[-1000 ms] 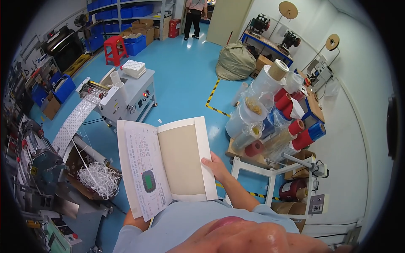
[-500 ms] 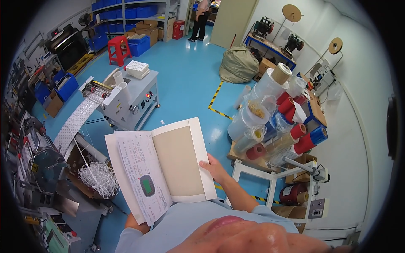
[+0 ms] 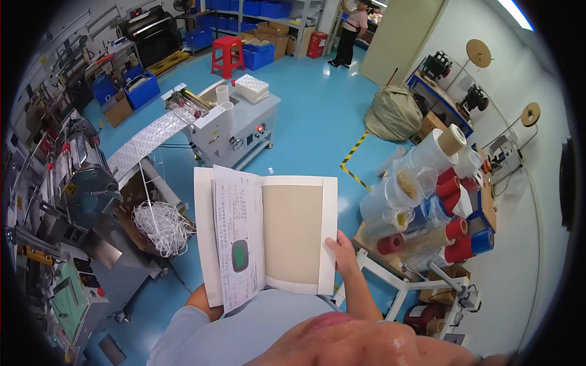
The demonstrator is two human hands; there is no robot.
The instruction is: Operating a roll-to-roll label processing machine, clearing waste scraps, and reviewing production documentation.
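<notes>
An open hardback folder (image 3: pixel 329 238) with white borders and a beige inner cover lies spread in front of my chest. On its left side rest printed sheets (image 3: pixel 235 207) with lines of text and a picture of a dark rounded device with a green screen. My right hand (image 3: pixel 343 251) grips the folder's right edge, thumb on top and fingers behind it. My left hand (image 3: pixel 204 299) is under the lower left corner. The folder covers its fingers, so its grip cannot be seen.
A grey machine (image 3: pixel 235 131) feeding a printed strip stands ahead left. Tangled white strips (image 3: pixel 160 229) fill a box nearer me. Film rolls (image 3: pixel 397 189) crowd a pallet on the right beside a white frame (image 3: pixel 390 287). Another person (image 3: pixel 351 33) stands by the far doorway.
My view has swung left, so the room sits further right in the picture. The folder has turned from a tilt to nearly straight. It stays open with my right hand on its edge.
</notes>
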